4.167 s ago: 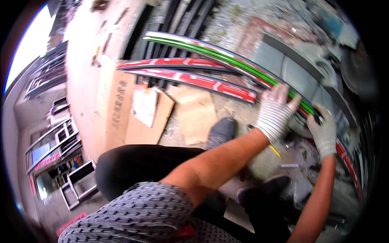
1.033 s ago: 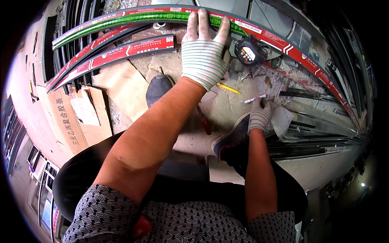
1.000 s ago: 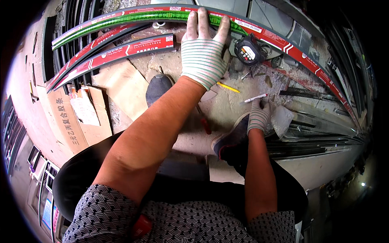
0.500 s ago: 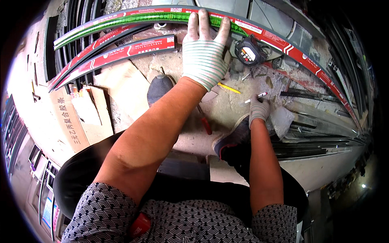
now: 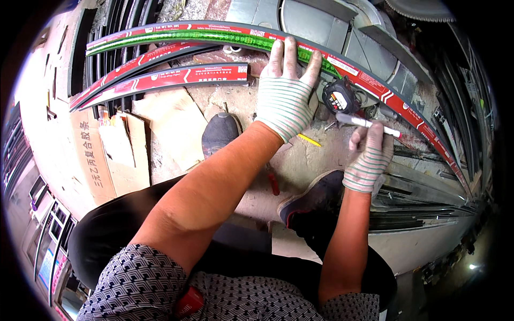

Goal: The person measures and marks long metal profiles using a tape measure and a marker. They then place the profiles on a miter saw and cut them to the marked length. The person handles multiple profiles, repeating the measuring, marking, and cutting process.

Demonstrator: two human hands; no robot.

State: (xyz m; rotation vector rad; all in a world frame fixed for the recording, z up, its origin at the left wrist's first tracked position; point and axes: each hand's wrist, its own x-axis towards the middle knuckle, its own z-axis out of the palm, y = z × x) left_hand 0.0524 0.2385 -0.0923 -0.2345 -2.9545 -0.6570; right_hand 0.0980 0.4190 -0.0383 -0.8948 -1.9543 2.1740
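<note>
A long metal profile with red-and-white film (image 5: pixel 396 97) lies across the far side, bent by the lens. The green blade (image 5: pixel 187 37) of a tape measure is stretched along it. My left hand (image 5: pixel 285 101), in a striped glove, rests on the blade and profile, fingers extended and spread. Just right of it sits the black tape measure case (image 5: pixel 339 97). My right hand (image 5: pixel 368 163), gloved too, is closed on a white marker pen (image 5: pixel 385 130). The pen is held slantwise, near the case and this side of the profile; whether it touches anything I cannot tell.
Shorter red-filmed profiles (image 5: pixel 176 76) lie at the far left, beside cardboard (image 5: pixel 93 155). A yellow pencil-like stick (image 5: pixel 309 140) and a red-handled tool (image 5: pixel 273 183) lie on the floor between my shoes. Dark strips (image 5: pixel 412 218) are stacked at right; a toothed round blade (image 5: pixel 423 8) shows at the top right.
My right hand has lifted from near the floor, bringing the marker pen up beside the tape measure case. My left hand stays on the blade. The whole view has shifted slightly.
</note>
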